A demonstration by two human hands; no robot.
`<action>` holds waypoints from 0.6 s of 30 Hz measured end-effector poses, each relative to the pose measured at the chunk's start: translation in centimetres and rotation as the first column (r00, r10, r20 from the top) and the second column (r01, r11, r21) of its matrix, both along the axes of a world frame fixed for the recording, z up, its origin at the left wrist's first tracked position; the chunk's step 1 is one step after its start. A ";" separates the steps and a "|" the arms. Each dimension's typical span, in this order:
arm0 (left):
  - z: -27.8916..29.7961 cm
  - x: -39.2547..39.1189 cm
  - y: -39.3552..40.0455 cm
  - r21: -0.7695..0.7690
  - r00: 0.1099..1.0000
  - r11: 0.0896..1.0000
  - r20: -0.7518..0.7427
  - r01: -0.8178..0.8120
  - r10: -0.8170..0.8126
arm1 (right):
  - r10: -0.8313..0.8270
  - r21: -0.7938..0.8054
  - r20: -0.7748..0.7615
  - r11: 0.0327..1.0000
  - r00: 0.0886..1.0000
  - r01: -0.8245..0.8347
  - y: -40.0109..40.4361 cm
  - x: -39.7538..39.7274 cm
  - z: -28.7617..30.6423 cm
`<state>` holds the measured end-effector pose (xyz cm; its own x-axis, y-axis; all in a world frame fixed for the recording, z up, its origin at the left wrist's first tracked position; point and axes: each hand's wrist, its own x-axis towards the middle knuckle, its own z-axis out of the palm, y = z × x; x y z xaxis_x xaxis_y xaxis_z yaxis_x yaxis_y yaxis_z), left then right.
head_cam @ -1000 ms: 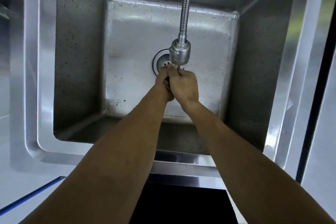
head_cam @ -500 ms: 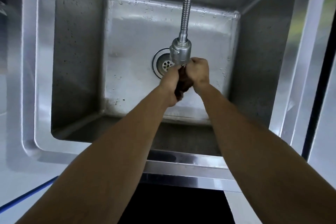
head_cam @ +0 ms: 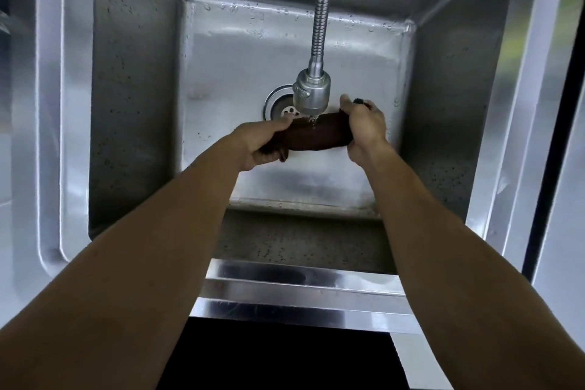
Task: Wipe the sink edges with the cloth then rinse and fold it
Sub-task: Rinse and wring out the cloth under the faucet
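A dark brown cloth (head_cam: 316, 134) is stretched out between both hands over the steel sink (head_cam: 133, 104). My left hand (head_cam: 261, 144) grips its left end and my right hand (head_cam: 364, 128) grips its right end. The spray head of the flexible faucet (head_cam: 311, 93) hangs just above the cloth's middle, and a thin stream of water falls onto it. The drain (head_cam: 281, 104) shows behind the left part of the cloth.
The sink's front rim (head_cam: 300, 291) lies between my forearms, with a dark opening below it. Flat steel ledges run along the left (head_cam: 50, 104) and right (head_cam: 525, 104) sides of the basin. The walls carry water drops.
My hands were bunched together under the spray head; they have moved apart, left hand leftward and right hand rightward, pulling the cloth out into a wide strip under the water.
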<state>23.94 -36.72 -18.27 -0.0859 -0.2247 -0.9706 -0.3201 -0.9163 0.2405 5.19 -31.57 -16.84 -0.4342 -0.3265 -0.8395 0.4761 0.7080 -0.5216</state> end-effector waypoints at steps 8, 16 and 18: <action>0.8 -3.9 2.2 0.218 0.940 0.933 -0.128 -0.285 0.317 | -0.054 -0.007 0.249 0.998 0.967 0.058 0.4 6.7 3.4; 1.9 -6.9 1.3 0.161 0.941 0.942 -0.122 -0.294 0.315 | 0.341 0.120 -0.383 0.940 0.858 -0.320 -1.1 5.4 1.2; 0.2 -5.3 0.2 0.118 0.923 0.927 -0.110 -0.356 0.369 | 0.416 0.060 -0.320 0.905 0.851 -0.421 -0.1 8.9 1.7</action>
<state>18.68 -36.47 -18.12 -0.1404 -0.1727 -0.9749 0.0657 -0.9841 0.1649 14.07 -31.66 -15.11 -0.4961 -0.5468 -0.6745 -0.0567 0.7955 -0.6032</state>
